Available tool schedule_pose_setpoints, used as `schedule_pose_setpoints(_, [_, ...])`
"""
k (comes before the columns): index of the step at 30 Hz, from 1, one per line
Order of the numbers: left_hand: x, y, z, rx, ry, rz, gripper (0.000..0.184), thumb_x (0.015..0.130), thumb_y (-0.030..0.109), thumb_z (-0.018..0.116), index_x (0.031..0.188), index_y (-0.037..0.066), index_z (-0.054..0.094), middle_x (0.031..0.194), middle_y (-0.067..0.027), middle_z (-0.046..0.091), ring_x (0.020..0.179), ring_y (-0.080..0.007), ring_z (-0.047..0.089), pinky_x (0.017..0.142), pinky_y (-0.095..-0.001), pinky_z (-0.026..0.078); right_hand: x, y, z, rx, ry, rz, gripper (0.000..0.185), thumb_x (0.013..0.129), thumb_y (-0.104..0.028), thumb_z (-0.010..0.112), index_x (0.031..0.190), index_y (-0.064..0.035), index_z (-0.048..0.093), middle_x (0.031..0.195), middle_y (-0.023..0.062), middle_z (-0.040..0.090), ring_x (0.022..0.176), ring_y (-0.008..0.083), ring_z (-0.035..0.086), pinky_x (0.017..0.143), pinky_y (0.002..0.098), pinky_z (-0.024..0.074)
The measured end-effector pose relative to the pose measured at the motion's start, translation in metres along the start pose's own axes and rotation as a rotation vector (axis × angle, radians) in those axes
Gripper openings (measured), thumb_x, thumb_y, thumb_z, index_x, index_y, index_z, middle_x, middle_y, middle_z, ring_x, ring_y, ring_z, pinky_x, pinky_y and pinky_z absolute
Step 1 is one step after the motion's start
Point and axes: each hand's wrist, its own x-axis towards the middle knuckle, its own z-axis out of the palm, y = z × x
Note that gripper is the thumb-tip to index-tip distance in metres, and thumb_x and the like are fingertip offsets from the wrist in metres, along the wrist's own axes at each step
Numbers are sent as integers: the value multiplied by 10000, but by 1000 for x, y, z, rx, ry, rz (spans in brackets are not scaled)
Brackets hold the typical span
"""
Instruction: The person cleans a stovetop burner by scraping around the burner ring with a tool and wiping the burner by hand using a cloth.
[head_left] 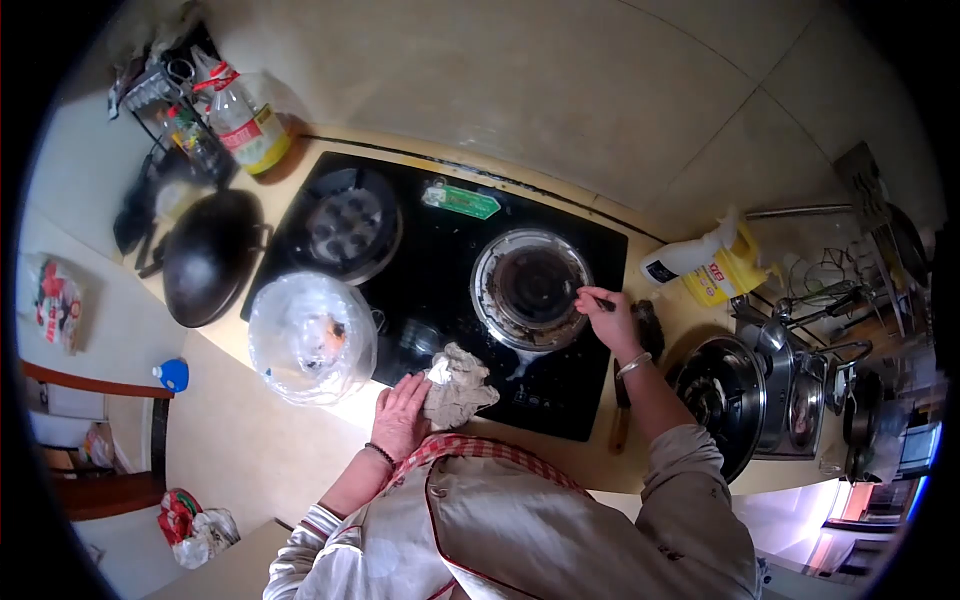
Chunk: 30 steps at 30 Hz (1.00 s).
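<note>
The right-hand gas burner is a round, silvery metal dish with a dark centre and blotched, grimy-looking rim, set flat in the black glass cooktop, which carries a pale smear just in front of it. A crumpled grey-brown cloth lies bunched at the front edge; a small dark tool, partly hidden, touches or overhangs the burner's right rim.

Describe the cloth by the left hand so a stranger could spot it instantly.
Find the black cooktop. At its near edge lies the cloth, just beside the left hand. It is a crumpled, dull grey-beige lump, unlike the shiny, clear plastic-lined container nearby.
</note>
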Motion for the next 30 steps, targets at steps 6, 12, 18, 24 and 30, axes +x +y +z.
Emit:
schedule_pose_setpoints(6, [-1, -1, 0, -9, 3, 0, 727, 702, 132, 665, 1372, 133, 384, 1438, -64, 372, 1349, -255, 320, 1077, -456, 251, -23, -32, 4, -247, 40, -84, 222, 909, -152, 568, 1040, 2, 661, 895, 115, 709, 828, 166, 686, 766, 248, 510])
schedule_pose_setpoints(12, [-1, -1, 1, -22, 13, -2, 730, 701, 135, 666, 1374, 134, 382, 1442, -60, 367, 1352, -256, 313, 1079, -473, 244, -36, -53, 15, -307, 77, -161, 216, 874, -153, 594, 988, 15, 668, 841, 167, 693, 804, 223, 688, 739, 276, 515])
schedule_pose_setpoints(18, [-2, -1, 1, -21, 9, -1, 739, 708, 147, 669, 1382, 132, 368, 1450, -60, 354, 1355, -256, 306, 1085, -476, 237, -38, -33, 44, -439, 32, -213, 178, 849, -104, 569, 914, 27, 671, 809, 205, 670, 762, 292, 680, 695, 338, 526])
schedule_pose_setpoints(24, [-2, 0, 0, -14, 4, 1, 737, 715, 152, 670, 1385, 126, 364, 1456, -64, 344, 1360, -255, 299, 1085, -476, 240, -41, -48, 42, -476, -64, -162, 182, 841, -100, 569, 920, 26, 673, 803, 203, 670, 745, 302, 676, 706, 339, 524])
schedule_pose_setpoints(30, [-3, -1, -1, -14, 2, -1, 733, 724, 157, 668, 1388, 128, 361, 1458, -66, 341, 1362, -257, 295, 1088, -476, 238, -44, -47, 64, -260, -87, -172, 161, 848, -120, 576, 878, 1, 677, 785, 214, 651, 763, 305, 668, 690, 356, 508])
